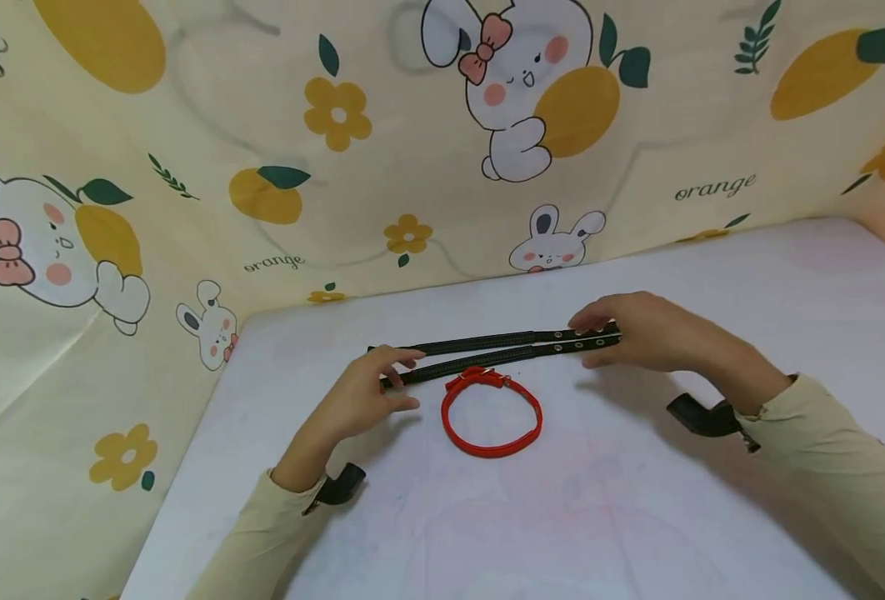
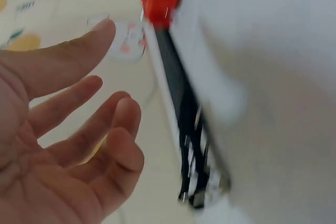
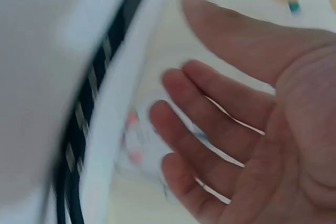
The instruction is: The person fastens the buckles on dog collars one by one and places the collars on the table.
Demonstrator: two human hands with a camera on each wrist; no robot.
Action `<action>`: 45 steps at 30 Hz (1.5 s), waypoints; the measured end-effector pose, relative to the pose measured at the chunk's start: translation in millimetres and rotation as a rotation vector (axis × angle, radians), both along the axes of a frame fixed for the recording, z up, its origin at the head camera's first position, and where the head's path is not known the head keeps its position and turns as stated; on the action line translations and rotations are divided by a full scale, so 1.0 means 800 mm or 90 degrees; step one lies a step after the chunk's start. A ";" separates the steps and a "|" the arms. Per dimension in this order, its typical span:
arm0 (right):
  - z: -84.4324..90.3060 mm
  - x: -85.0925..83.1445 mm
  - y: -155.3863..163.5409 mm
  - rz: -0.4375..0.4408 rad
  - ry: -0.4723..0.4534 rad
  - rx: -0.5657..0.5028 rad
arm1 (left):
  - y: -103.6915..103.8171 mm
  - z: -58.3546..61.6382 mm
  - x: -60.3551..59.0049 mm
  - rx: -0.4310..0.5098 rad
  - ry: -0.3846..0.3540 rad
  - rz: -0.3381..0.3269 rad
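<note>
Flanking black straps point(image 1: 480, 342), fingers point(image 2: 125, 150) loose

black straps point(image 1: 487, 342) and a red collar point(image 1: 491, 452) lie on a white table point(image 1: 600, 508).

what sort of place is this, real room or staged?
Likely a staged tabletop setup, though the wider room isn't visible. Signs: a printed rabbit-and-orange sheet behind a white tabletop, with a red buckled band and black straps on it.
</note>
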State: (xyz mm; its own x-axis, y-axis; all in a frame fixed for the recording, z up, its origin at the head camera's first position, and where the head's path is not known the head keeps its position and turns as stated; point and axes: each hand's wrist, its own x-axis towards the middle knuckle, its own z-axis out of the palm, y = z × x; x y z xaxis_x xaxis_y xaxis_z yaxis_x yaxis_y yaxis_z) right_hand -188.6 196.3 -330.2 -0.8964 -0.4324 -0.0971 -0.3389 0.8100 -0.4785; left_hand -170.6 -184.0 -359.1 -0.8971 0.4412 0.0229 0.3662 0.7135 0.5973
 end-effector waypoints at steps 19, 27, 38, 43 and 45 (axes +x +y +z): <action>-0.011 -0.035 0.130 -0.015 -0.042 0.140 | -0.071 0.000 -0.029 -0.121 -0.065 0.041; -0.023 -0.040 0.124 -0.026 -0.036 0.149 | -0.072 -0.009 -0.034 -0.148 -0.081 0.040; -0.025 -0.039 0.113 -0.048 -0.015 0.153 | -0.068 -0.019 -0.034 -0.153 -0.049 0.029; -0.021 -0.038 0.113 -0.044 -0.009 0.156 | -0.068 -0.018 -0.034 -0.163 -0.031 0.039; -0.019 -0.039 0.114 -0.045 -0.003 0.154 | -0.068 -0.016 -0.033 -0.158 -0.030 0.054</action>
State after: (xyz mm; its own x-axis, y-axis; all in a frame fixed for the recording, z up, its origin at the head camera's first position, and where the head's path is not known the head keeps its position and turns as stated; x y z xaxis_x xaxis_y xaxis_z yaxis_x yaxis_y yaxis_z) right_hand -219.5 287.3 -345.4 -0.9230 -0.3316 -0.1952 -0.2748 0.9231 -0.2689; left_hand -197.1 -238.0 -372.2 -0.9285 0.3518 -0.1192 0.2754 0.8672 0.4148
